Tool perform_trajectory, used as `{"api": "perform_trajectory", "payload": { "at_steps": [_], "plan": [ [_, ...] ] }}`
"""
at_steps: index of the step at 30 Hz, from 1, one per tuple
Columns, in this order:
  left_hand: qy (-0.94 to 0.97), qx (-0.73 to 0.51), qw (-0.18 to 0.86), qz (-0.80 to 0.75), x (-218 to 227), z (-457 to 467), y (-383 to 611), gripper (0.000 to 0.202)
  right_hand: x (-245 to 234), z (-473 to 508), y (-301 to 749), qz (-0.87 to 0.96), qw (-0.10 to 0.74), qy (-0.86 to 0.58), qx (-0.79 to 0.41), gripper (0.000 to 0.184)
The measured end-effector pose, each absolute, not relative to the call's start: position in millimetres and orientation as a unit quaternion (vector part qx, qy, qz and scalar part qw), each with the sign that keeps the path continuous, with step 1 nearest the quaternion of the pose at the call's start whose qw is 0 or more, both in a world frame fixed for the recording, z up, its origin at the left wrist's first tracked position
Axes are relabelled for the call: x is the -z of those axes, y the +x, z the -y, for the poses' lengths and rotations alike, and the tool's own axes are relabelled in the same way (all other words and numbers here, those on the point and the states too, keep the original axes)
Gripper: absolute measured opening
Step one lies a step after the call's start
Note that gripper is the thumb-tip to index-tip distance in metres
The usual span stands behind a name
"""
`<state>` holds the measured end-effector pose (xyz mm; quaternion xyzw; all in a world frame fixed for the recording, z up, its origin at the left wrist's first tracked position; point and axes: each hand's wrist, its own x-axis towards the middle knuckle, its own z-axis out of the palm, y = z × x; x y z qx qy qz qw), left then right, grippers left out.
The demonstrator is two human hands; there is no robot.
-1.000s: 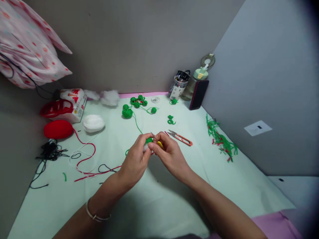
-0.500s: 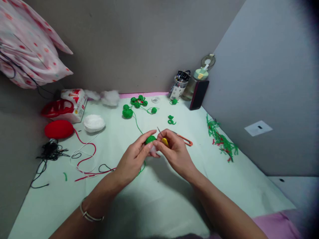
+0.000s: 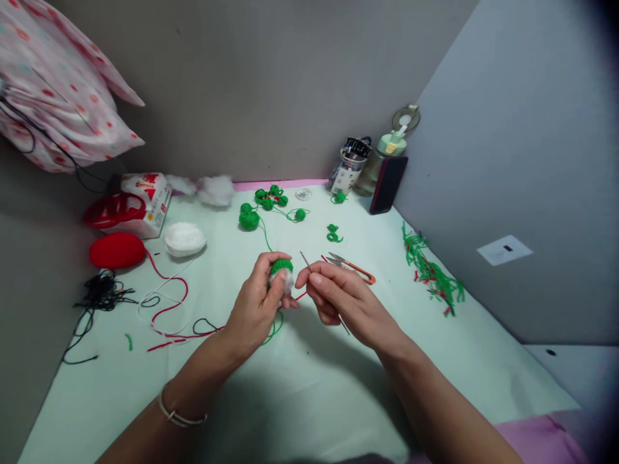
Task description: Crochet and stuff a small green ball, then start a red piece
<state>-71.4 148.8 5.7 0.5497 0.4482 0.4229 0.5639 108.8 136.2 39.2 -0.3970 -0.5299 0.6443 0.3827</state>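
Head view, on the pale cloth (image 3: 300,386): snips (image 3: 355,269) just behind the right hand (image 3: 338,299), a green yarn ball (image 3: 248,219) further back, red yarn (image 3: 117,250) far left. Near the middle, a green crochet piece (image 3: 281,268) pinched in the left hand (image 3: 256,309), partly hidden by its fingers. Just beside it, a thin hook (image 3: 305,260) nipped between right thumb and forefinger, slanting, tip aimed up-left toward the back wall, tail out under the palm.

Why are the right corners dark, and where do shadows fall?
Head view: the wide lens bends the edges of the cloth and darkens the right corners; soft overhead light drops a diffuse shadow beneath both forearms; the left hand on the green crochet ball and the right hand on the hook are sharp; no glare.
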Motion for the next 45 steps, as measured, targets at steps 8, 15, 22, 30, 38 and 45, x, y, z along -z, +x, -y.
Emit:
{"api": "perform_trajectory", "payload": {
  "at_steps": [8,15,22,30,38,45],
  "plan": [
    [0.606,-0.387,0.515,-0.466,-7,-147,-75,0.033,-34,-139,108,0.528,0.310,-0.386,-0.690,0.027],
    [0.655,-0.376,0.442,-0.484,-1,-150,-76,0.034,-30,-144,106,0.445,0.308,-0.372,-0.755,0.023],
    [0.672,-0.384,0.398,-0.493,4,-151,-76,0.033,-26,-151,105,0.335,0.336,-0.322,-0.819,0.020],
    [0.640,-0.379,0.451,-0.493,3,-154,-72,0.021,-33,-132,90,0.470,0.364,-0.432,-0.678,0.027],
    [0.583,-0.387,0.546,-0.462,-8,-155,-75,0.024,-31,-118,82,0.710,0.302,-0.492,-0.404,0.024],
    [0.519,-0.425,0.618,-0.411,1,-155,-75,0.026,-27,-135,95,0.574,0.324,-0.394,-0.641,0.024]
  ]
}}
